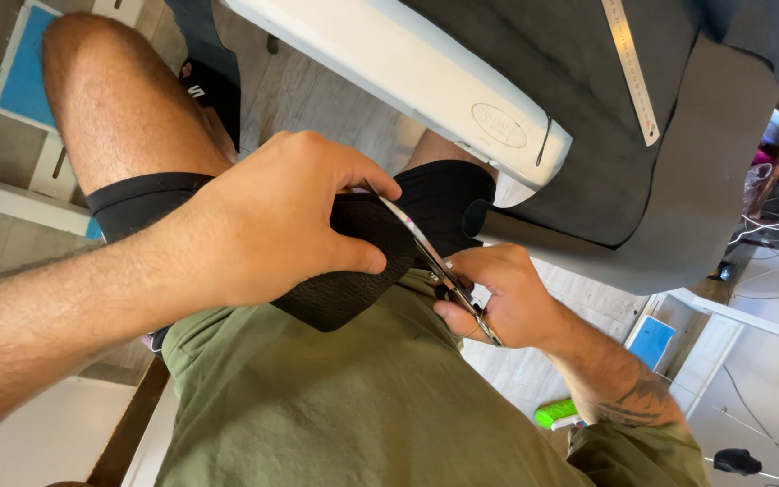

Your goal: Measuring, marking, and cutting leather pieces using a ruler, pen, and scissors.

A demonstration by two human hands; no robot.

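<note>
While the dark grey fabric (642, 153) drapes over the white table edge (407, 63) with a steel ruler (631, 72) lying on it, the person sits below in an olive shirt (344, 397). Their left hand (272, 221) pinches a black textured leather piece (362, 261) above the lap, thumb underneath, fingers curled over the top. The right hand (507, 302) is closed round the handles of scissors (448, 275), whose blades meet the leather's edge.
</note>
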